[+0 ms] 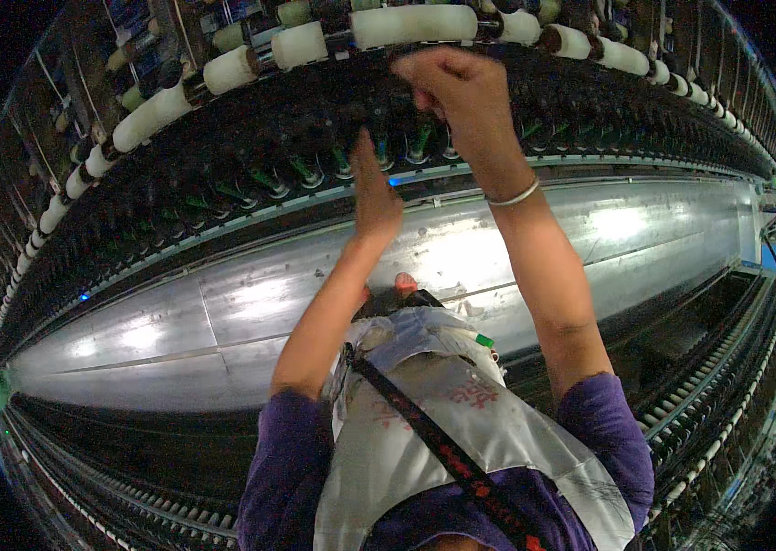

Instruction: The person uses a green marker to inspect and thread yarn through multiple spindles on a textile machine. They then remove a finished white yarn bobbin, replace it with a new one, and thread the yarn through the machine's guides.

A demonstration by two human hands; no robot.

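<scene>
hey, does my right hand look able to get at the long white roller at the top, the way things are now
Probably yes: the right hand is raised just below the long white roller in the picture, with nothing visible between them, though depth is hard to judge.

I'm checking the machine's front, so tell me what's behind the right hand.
Around the right hand show dark machinery, a white roller just above and green spindles below. What the hand covers is hidden.
</scene>
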